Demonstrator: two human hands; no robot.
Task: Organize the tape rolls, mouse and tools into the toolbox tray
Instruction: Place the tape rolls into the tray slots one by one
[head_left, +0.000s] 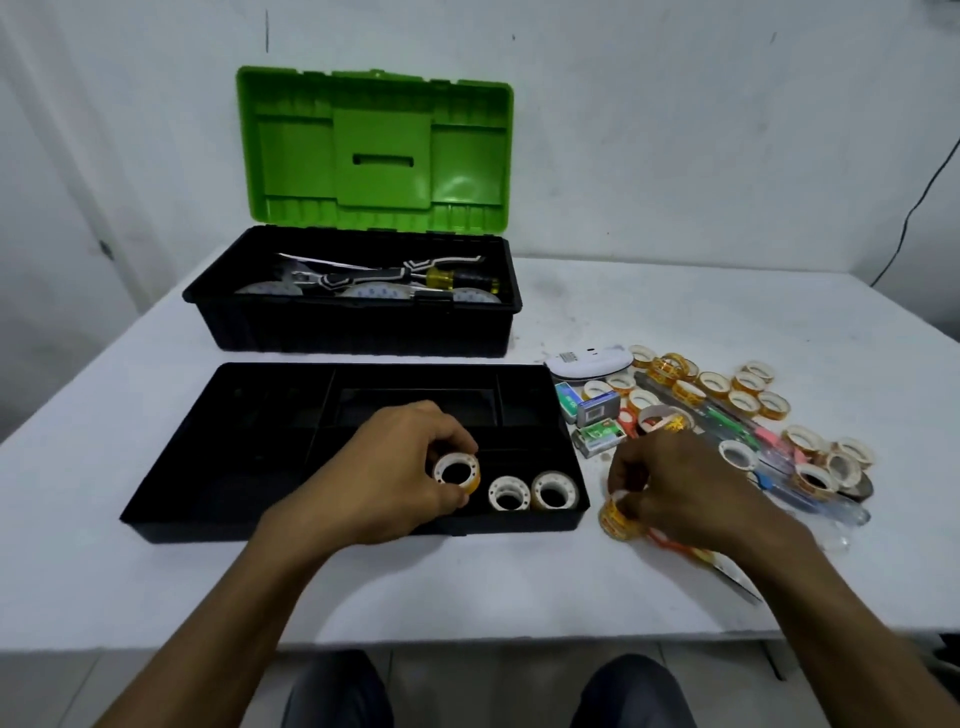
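Head camera, looking down on a white table (467, 587).

1. Black toolbox tray (208, 527): lies on the table at the near left, just in front of the toolbox base (353, 332). Two white-cored tape rolls (508, 493) (554, 489) stand side by side on edge in its front right compartment, touching each other.
2. Left hand (400, 467): over the tray, fingers and thumb curled round a third tape roll (457, 474), held on edge just left of the two already placed. Whether it touches the tray floor cannot be told.
3. Right hand (685, 483): on the table just right of the tray's front corner, fingertips pinching an orange-printed tape roll (615, 514). Whether that roll is lifted or resting cannot be told. Orange-handled scissors (675, 545) lie partly under this hand.
4. Loose tape rolls (727, 387): scattered on the table right of the tray, outside it.
5. White mouse (592, 362): on the table at the far edge of the scatter, near the tray's far right corner, not in the tray.
6. Small boxes (597, 408) and pens (727, 415): among the loose rolls.
7. Toolbox: green lid (374, 150) stands open; the base holds a yellow-handled screwdriver (457, 279) and other tools, partly hidden.
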